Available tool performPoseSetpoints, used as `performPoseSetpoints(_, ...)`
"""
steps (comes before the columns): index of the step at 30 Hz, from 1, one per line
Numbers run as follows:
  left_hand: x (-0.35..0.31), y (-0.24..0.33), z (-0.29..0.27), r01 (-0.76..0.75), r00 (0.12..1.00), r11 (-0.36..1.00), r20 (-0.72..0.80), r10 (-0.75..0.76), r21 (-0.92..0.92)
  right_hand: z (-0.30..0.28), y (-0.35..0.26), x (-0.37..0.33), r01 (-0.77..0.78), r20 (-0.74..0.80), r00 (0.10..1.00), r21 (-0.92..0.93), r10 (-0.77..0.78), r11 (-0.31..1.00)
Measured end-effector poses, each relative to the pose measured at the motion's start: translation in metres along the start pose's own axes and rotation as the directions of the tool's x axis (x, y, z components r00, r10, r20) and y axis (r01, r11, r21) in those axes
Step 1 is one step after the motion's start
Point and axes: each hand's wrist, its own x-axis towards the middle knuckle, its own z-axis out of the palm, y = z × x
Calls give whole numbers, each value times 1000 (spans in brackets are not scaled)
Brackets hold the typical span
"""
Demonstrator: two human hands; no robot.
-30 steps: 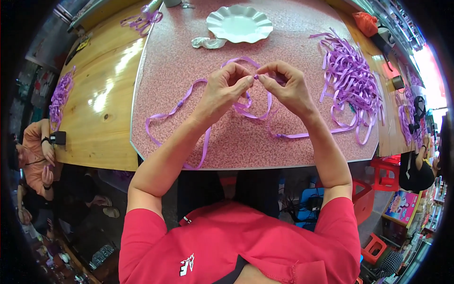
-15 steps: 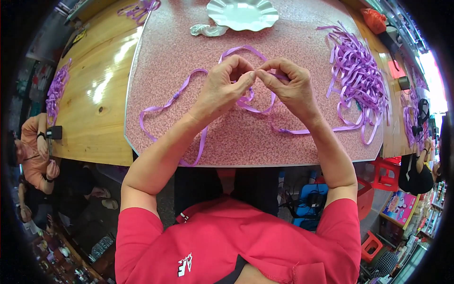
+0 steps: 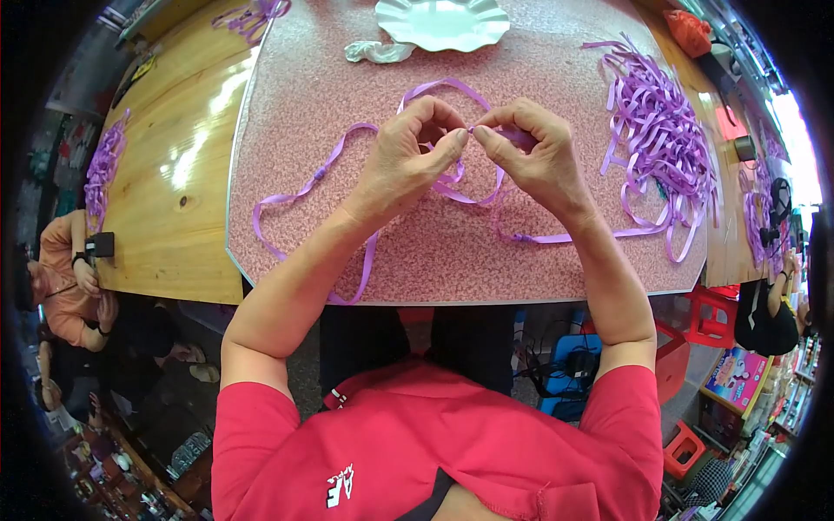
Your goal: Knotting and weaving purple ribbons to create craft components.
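Note:
Between my two hands a purple ribbon (image 3: 470,198) is pinched, with a small dark knot showing where the fingertips almost meet. My left hand (image 3: 420,152) grips it between thumb and forefinger. On the other side of the knot my right hand (image 3: 530,149) pinches the same way, with the other fingers curled. The ribbon lies in loose loops on the pink speckled tabletop (image 3: 452,260). A knot (image 3: 320,173) sits in it left of my left hand, and another knot (image 3: 522,238) lies below my right hand. From there the ribbon runs right, under my right forearm.
A large heap of purple ribbons (image 3: 665,130) lies at the right of the table. At the far side are a white wavy-edged plate (image 3: 443,39) and crumpled white plastic (image 3: 380,52). More ribbons (image 3: 106,161) lie on the wooden table (image 3: 187,234); a co-worker (image 3: 69,278) sits at left.
My hands have drawn very slightly apart, and the dark knot now shows between the fingertips. The co-worker's hands at left have shifted. The ribbons on the table lie nearly the same.

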Motion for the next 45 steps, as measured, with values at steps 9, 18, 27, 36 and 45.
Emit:
performPoseSetpoints(9, -2, -6, 3, -31, 999, 999, -27, 32, 21, 2, -7, -4, -13, 3, 1000, -4, 13, 1000)
performPoseSetpoints(18, -2, 6, 4, -208, 976, 952, -14, 216, 227, -6, 3, -1, -98, 14, 995, 52, 97, 994)
performPoseSetpoints(27, 6, -1, -2, -476, 866, 672, 166, 472, 567, -10, 2, 1, -161, 83, 985, 139, 151, 977)
performPoseSetpoints(36, 2, 6, -5, -223, 966, 932, 191, 173, 284, -20, 17, 4, -33, 59, 998, 160, 24, 987)
performPoseSetpoints(45, -5, 36, -24, -209, 953, 914, 282, 110, 348, -38, 2, 0, 89, -21, 996, 114, -87, 989)
